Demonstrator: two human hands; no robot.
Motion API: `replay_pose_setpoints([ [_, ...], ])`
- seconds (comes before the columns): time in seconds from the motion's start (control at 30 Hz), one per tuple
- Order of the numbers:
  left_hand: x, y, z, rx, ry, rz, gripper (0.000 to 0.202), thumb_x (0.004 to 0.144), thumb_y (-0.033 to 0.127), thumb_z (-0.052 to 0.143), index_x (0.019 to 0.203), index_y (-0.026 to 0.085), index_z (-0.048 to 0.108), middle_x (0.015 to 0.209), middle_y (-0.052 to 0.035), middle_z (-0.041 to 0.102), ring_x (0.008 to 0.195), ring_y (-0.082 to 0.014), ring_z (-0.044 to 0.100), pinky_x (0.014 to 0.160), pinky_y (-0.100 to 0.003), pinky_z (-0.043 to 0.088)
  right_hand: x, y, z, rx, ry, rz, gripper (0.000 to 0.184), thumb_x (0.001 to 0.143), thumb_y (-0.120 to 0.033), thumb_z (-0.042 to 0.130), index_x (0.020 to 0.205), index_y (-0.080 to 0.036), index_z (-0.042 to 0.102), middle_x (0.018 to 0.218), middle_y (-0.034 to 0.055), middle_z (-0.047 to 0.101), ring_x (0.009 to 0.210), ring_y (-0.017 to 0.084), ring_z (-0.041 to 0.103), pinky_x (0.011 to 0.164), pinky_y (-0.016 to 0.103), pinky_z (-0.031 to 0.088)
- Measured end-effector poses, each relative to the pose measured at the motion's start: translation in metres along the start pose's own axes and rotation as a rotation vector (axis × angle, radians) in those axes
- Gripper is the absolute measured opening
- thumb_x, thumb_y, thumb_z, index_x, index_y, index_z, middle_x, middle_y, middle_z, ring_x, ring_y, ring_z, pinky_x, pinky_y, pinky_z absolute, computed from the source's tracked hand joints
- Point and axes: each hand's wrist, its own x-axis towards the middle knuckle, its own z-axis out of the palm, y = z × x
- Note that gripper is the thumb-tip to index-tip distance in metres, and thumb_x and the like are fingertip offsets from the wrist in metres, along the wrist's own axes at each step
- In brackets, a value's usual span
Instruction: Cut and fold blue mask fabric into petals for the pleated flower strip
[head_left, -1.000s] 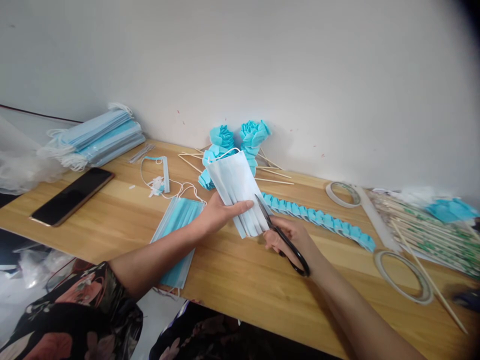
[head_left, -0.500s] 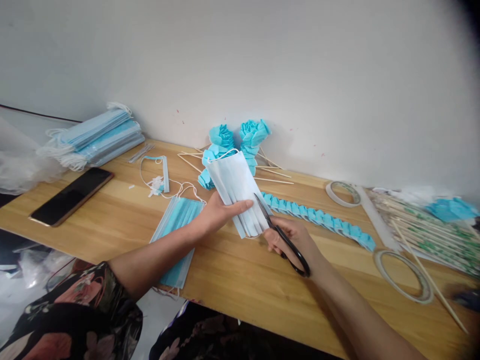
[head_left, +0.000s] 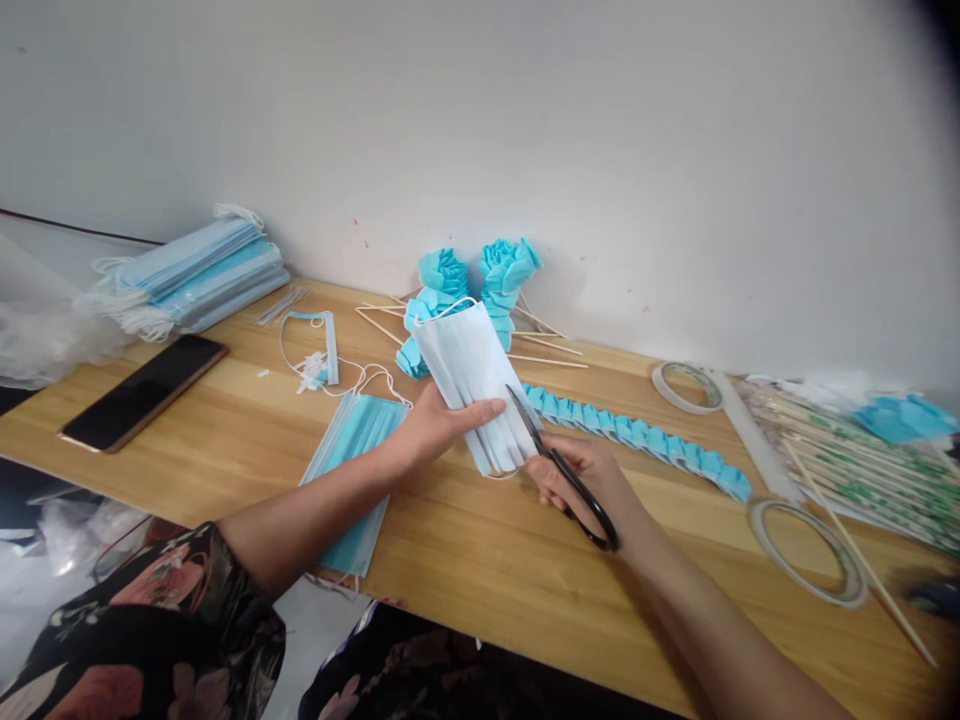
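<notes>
My left hand (head_left: 442,425) grips a pale pleated face mask (head_left: 472,360) above the table, thumb across its front. Black-handled scissors (head_left: 574,480) are in my right hand (head_left: 581,470), their blades lying along the mask's right edge. The fingers behind the mask are hidden. Under my left forearm a blue face mask (head_left: 367,440) lies flat on the wood. Behind the held mask stand blue ruffled flowers (head_left: 510,265) made of mask-like material. A ruffled blue strip (head_left: 637,432) stretches rightward past my right hand.
A pile of masks (head_left: 195,270) and a phone (head_left: 142,392) lie at left, with white scraps (head_left: 311,370) nearby. Rolls of tape (head_left: 686,387), a wooden stick (head_left: 862,560) and a bundle of wrapped sticks (head_left: 862,460) are at right. The wall (head_left: 600,150) borders the table's back.
The lower edge of the held mask and its ear loop have shifted slightly. My right hand and the scissors have barely moved; everything else stays put.
</notes>
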Motion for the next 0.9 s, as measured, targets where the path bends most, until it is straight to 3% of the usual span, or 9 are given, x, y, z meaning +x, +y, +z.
replay_pose_setpoints([
  [0.43, -0.0011, 0.0013, 0.0023, -0.017, 0.03, 0.001, 0.047, 0.067, 0.038, 0.08, 0.104, 0.011, 0.067, 0.107, -0.0141, 0.07, 0.102, -0.0306, 0.065, 0.088, -0.041, 0.055, 0.0003, 0.0017, -0.0009, -0.051, 0.016, 0.029, 0.046, 0.076, -0.06, 0.066, 0.082, -0.015, 0.07, 0.049, -0.0038, 0.046, 0.04, 0.009, 0.041, 0.038, 0.022, 0.034],
  [0.67, 0.0015, -0.0031, -0.0023, -0.123, 0.094, 0.022, 0.043, 0.078, 0.045, 0.07, 0.104, 0.011, 0.068, 0.108, -0.0136, 0.07, 0.105, -0.03, 0.064, 0.092, -0.041, 0.052, 0.0007, -0.002, 0.0008, -0.05, 0.027, 0.078, 0.046, 0.071, -0.06, 0.069, 0.08, -0.015, 0.068, 0.047, -0.0045, 0.044, 0.039, 0.009, 0.039, 0.038, 0.023, 0.033],
  [0.9, 0.003, 0.0021, -0.001, -0.107, 0.133, 0.021, 0.042, 0.067, 0.037, 0.081, 0.097, 0.01, 0.069, 0.101, -0.0124, 0.071, 0.096, -0.0272, 0.065, 0.087, -0.039, 0.053, 0.0012, 0.0052, -0.0043, -0.09, -0.053, 0.017, 0.038, 0.077, -0.055, 0.066, 0.077, -0.018, 0.06, 0.059, -0.0018, 0.049, 0.049, 0.011, 0.044, 0.043, 0.023, 0.032],
])
